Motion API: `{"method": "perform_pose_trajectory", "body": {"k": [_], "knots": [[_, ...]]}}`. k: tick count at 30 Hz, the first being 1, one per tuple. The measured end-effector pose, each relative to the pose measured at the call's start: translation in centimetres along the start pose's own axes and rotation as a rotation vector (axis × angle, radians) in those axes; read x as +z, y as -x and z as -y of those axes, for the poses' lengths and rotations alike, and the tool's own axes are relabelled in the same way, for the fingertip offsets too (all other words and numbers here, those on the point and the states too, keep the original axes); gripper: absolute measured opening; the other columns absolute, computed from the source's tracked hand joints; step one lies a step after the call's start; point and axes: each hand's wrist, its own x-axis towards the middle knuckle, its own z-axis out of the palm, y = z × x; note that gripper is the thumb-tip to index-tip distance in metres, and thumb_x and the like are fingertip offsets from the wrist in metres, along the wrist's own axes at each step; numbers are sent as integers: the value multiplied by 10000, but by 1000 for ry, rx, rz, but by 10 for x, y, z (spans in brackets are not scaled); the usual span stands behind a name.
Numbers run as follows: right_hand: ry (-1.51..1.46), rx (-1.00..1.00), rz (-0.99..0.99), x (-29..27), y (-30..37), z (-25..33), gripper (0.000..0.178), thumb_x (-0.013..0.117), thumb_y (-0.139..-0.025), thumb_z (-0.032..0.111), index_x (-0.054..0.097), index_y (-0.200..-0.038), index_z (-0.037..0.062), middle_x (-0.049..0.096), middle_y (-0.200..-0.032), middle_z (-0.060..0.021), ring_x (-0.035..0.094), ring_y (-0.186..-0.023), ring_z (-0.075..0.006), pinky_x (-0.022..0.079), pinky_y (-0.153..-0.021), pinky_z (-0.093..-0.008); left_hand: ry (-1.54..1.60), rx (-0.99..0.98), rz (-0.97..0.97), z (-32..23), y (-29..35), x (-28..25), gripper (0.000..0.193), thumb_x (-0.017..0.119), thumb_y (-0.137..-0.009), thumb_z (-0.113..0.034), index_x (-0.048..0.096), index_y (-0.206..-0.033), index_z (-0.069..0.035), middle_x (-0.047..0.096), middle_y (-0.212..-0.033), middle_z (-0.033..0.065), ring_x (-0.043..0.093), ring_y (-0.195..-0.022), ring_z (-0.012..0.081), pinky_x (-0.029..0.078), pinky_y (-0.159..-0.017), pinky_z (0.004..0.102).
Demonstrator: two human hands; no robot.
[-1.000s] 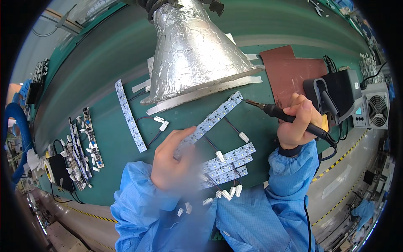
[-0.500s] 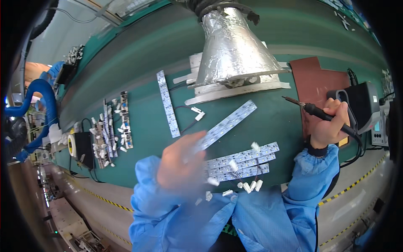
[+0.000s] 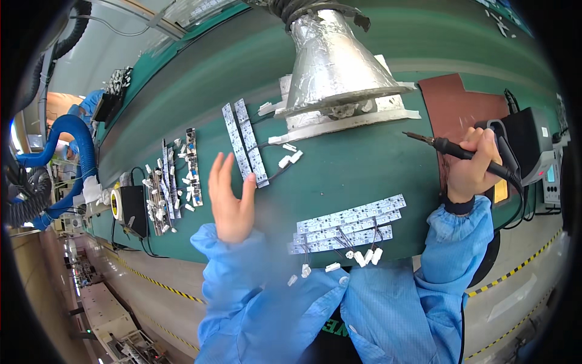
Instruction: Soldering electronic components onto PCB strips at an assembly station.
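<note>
My right hand (image 3: 471, 170) is closed around a soldering iron (image 3: 454, 149), whose bare tip points left over the green mat. My left hand (image 3: 233, 203) is open, fingers stretched and thumb apart. It is by the lower ends of two narrow white circuit board strips, a left one (image 3: 235, 138) and a right one (image 3: 251, 142), lying side by side. The thumb tip is at the strips' edge; whether it touches cannot be told. Thin wires with white connectors (image 3: 290, 159) lie right of them. Several more strips (image 3: 351, 219) overlap near the front edge, wires and connectors hanging toward me.
A foil-covered fume hood (image 3: 342, 67) stands at the back centre on a pale base. Brown sheeting (image 3: 451, 103) and a black soldering station (image 3: 527, 142) are at the right. Several wired boards (image 3: 173, 182) and a black-and-yellow round-faced device (image 3: 128, 209) sit at the left.
The strip that my left hand held over the mat now lies beside the other strip at left. That hand has let go and moved left; my right hand still holds the iron.
</note>
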Motion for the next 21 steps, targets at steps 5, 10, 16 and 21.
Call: {"method": "perform_pose_trajectory", "body": {"k": [5,10,16,21], "knots": [[1,16,33,3,-1,3,424,488,-984,96,440,-578,-17,425,-541,-76,352,-498,-128,286,-494,-288,312,151,258,-44,15,-27,313,691,-838,-21,640,-1145,16,648,-1025,146,623,-956,292,491,-849,385],[-18,17,25,3,-3,9,412,488,-964,77,439,-567,-21,418,-522,-79,337,-473,-123,276,-471,-295,302,293,698,-73,22,-8,366,762,-797,-75,663,-1141,3,618,-937,134,601,-828,286,498,-748,363],[-6,-71,-29,-5,-13,11,420,471,-960,100,433,-559,-19,419,-526,-71,324,-488,-128,264,-497,-311,564,223,963,-59,-10,-10,365,768,-806,-66,666,-1145,21,597,-888,75,597,-838,185,489,-768,316],[-28,-98,-148,-4,-16,16,421,476,-945,115,397,-545,12,390,-521,-51,321,-500,-128,259,-511,-307,843,-217,838,-86,-23,12,339,675,-910,-44,612,-1233,38,662,-1031,71,610,-875,117,490,-796,257]]}}
